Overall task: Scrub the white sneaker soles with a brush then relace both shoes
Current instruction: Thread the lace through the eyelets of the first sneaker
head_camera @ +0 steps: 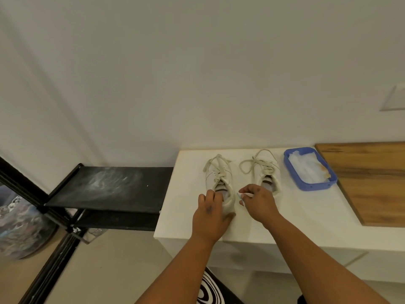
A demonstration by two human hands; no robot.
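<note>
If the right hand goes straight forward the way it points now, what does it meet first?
Probably the heel of the right sneaker, just beyond the right hand holding the brush; depth is unclear.

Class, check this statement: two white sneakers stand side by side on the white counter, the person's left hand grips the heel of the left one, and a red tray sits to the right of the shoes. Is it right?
Not quite. The tray is blue, not red, as the head view shows. The rest holds: both sneakers stand on the white counter, the left hand grips the left sneaker's heel, and the tray sits right of the right sneaker.
</note>
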